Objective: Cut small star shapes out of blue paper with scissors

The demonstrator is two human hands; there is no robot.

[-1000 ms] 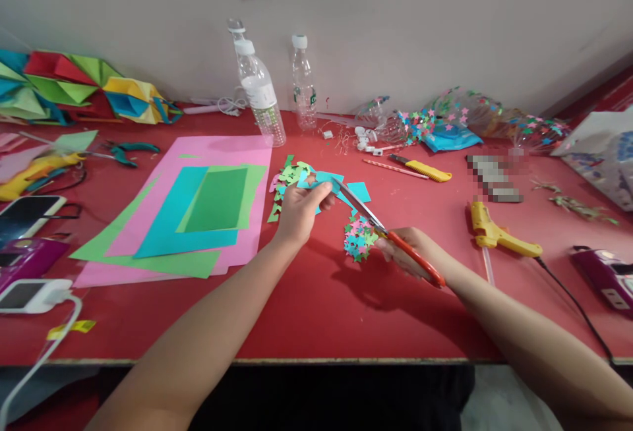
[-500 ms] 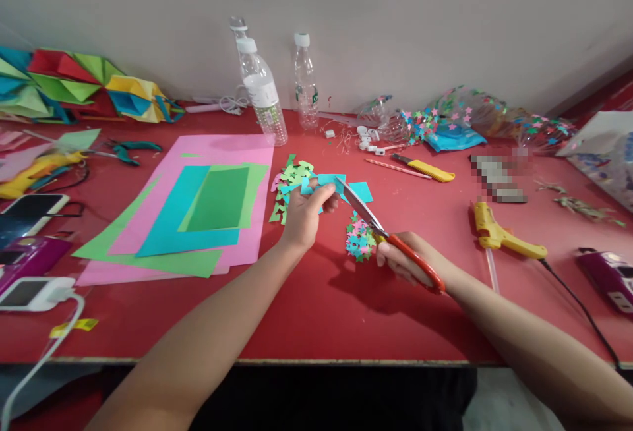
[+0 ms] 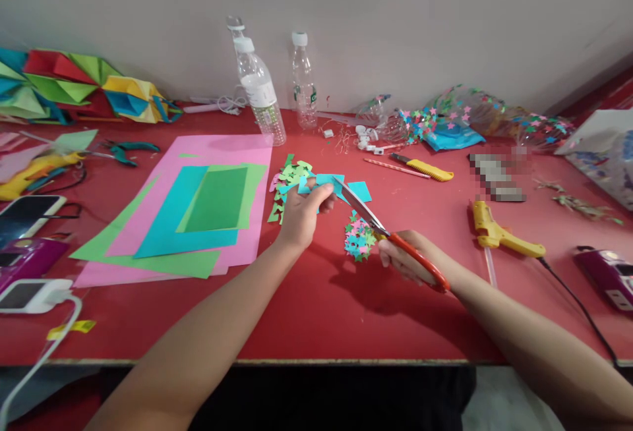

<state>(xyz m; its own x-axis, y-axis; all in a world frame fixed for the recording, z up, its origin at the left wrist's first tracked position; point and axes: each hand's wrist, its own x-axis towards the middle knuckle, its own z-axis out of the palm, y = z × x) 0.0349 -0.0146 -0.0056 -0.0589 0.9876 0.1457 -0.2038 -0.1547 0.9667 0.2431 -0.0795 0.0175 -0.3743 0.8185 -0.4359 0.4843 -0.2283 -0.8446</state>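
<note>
Between the thumb and fingers of my left hand [image 3: 302,217] is a small piece of blue paper [image 3: 326,182]. My right hand [image 3: 408,256] grips the red handles of a pair of scissors [image 3: 364,208], whose blades reach up to the blue paper's edge. Below the blades lies a small pile of coloured paper stars [image 3: 360,240]. Cut green, pink and blue scraps [image 3: 298,171] are heaped just behind my left hand. Another blue paper piece [image 3: 359,192] rests on the table past the blades.
Coloured sheets [image 3: 217,197] are stacked at the left. Plastic bottles [image 3: 305,85] stand against the wall. A yellow cutter [image 3: 432,169] and a pink striped pencil [image 3: 395,167] lie behind the scissors. To the right is a yellow glue gun [image 3: 504,233] with its cord.
The hands, blue paper and scissors stay almost in the same place. The whole view has shifted very slightly, and the right hand's scissor handles sit a touch further right.
</note>
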